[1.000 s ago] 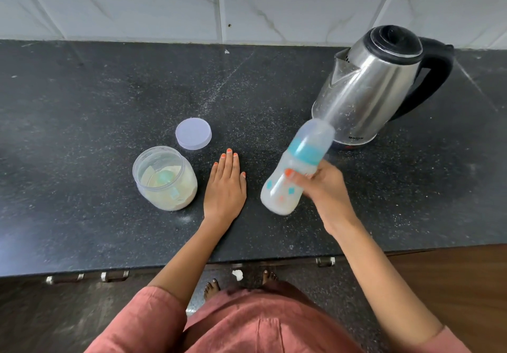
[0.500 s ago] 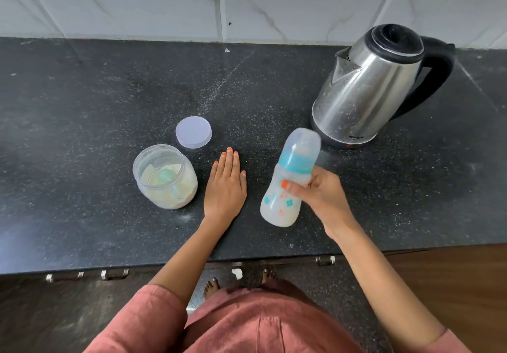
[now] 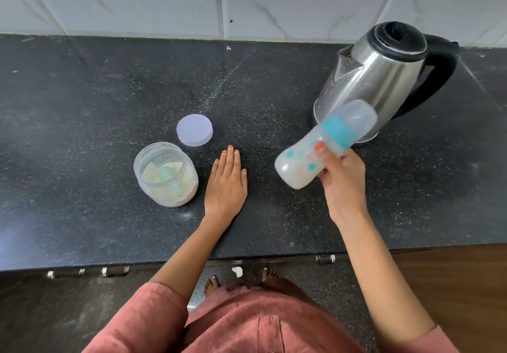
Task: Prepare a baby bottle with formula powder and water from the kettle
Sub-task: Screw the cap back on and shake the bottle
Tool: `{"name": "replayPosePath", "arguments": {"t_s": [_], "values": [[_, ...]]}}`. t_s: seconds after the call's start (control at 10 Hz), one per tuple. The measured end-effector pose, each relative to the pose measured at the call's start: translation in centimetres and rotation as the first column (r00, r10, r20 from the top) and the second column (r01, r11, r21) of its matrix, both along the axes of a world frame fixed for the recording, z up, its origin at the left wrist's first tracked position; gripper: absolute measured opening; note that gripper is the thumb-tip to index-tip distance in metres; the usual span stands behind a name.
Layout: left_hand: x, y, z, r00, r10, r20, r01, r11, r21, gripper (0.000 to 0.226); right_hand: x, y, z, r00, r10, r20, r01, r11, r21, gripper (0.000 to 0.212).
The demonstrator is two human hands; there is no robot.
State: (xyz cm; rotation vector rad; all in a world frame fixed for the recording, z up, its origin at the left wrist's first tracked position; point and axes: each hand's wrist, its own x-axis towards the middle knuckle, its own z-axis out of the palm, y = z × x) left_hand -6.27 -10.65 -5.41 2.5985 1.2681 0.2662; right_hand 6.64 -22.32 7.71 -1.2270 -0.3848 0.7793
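Bottle up and tilted in front of the kettle (image 3: pixel 384 78)!
The right hand (image 3: pixel 343 177) has its fingers (image 3: pixel 322 152) wrapped round the baby bottle (image 3: pixel 299 166), milky and capped, lifted off the surface (image 3: pixel 82 105), cap end slanting towards the kettle's base. The left hand (image 3: pixel 226 185) lies flat, fingers straight, well left of the kettle. Farther left of the kettle sit the open formula jar (image 3: pixel 167 177) and its lid (image 3: pixel 194 130).

A dark speckled surface (image 3: pixel 82 133) is running below white marble wall tiles (image 3: pixel 164 1); metal handles (image 3: pixel 115 271) are showing under its front edge.
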Motion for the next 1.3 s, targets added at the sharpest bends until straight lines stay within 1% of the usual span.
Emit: {"name": "replayPosePath", "arguments": {"t_s": [0.1,0.2,0.3,0.4,0.5,0.6,0.7,0.8,0.9,1.0,1.1,1.2,1.3], "values": [[0.0,0.0,0.1,1.0,0.002,0.003,-0.002,1.0,-0.002,0.05,-0.5,0.2,-0.6,0.999,-0.002,-0.037,0.0,0.998,-0.06,0.016],[0.0,0.0,0.1,1.0,0.004,0.004,-0.004,1.0,-0.012,0.05,-1.5,-0.9,-1.4,0.943,0.295,0.155,-0.251,0.934,-0.253,0.026],[-0.1,0.0,0.2,1.0,0.004,-0.004,-0.004,1.0,-0.01,0.05,-0.6,-1.0,-1.2,0.968,0.224,0.108,-0.203,0.963,-0.177,0.032],[0.0,0.0,0.2,1.0,0.0,-0.008,0.0,1.0,-0.009,0.05,0.7,-0.1,-1.0,1.0,-0.011,-0.004,0.011,1.0,-0.023,0.029],[0.0,0.0,0.2,1.0,-0.005,-0.011,0.005,1.0,-0.009,0.05,-0.3,-0.4,-1.1,0.971,0.166,0.171,-0.144,0.981,-0.132,0.028],[0.0,0.0,0.2,1.0,0.0,-0.007,0.0,1.0,-0.011,0.05,-1.5,-1.4,-1.3,0.852,0.446,0.273,-0.374,0.885,-0.277,0.037],[0.0,0.0,0.3,1.0,0.0,0.009,0.0,1.0,-0.012,0.049,-0.7,-0.9,-0.7,0.947,0.263,0.183,-0.248,0.964,-0.1,0.037],[0.1,0.0,0.2,1.0,-0.005,0.009,0.005,1.0,-0.008,0.05,-0.1,0.1,-0.7,1.0,0.014,0.014,-0.014,0.999,0.043,0.03],[0.0,0.0,0.1,1.0,-0.002,-0.008,0.002,1.0,-0.001,0.053,-1.2,-0.3,-1.0,0.973,0.177,0.148,-0.155,0.977,-0.145,0.026],[0.0,-0.1,0.1,1.0,-0.002,-0.001,0.002,1.0,0.009,0.067,-1.7,-1.1,-1.3,0.909,0.354,0.22,-0.298,0.921,-0.25,0.032],[0.0,0.0,0.1,1.0,0.004,0.004,-0.004,1.0,-0.009,0.05,-0.6,-0.6,-0.8,0.988,0.132,0.081,-0.126,0.989,-0.078,0.026],[0.0,0.0,0.1,1.0,0.0,0.008,0.0,1.0,-0.006,0.05,-0.2,0.0,-0.7,0.997,0.042,0.068,-0.04,0.999,-0.027,0.023],[0.0,0.0,-0.1,1.0,0.002,-0.002,-0.002,1.0,0.001,0.062,-1.3,-0.7,-1.0,0.92,0.331,0.209,-0.284,0.932,-0.225,0.029]]}}
